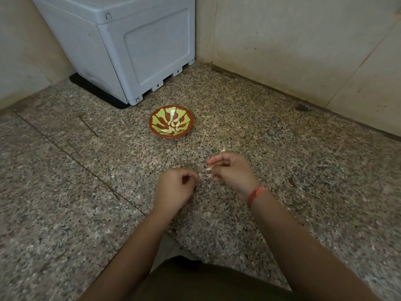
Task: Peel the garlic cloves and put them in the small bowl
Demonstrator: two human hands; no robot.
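Speckled granite tabletop, walled corner. Small bowl, frame centre: peeled cloves inside, well apart from your hands. Right hand: pinching a garlic clove. Left hand: curled, pinching a skin scrap. Risk: a slick clove slips from your pinch and is lost against the speckle.

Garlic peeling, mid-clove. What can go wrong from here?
1. The pale garlic clove is pinched only by the tips of the right hand; it may slip onto the speckled granite counter.
2. The small red-and-green bowl sits beyond both hands, so a toss may miss.
3. The left hand seems to pinch a peel scrap; pale scraps blend into the speckle and could reach the bowl.
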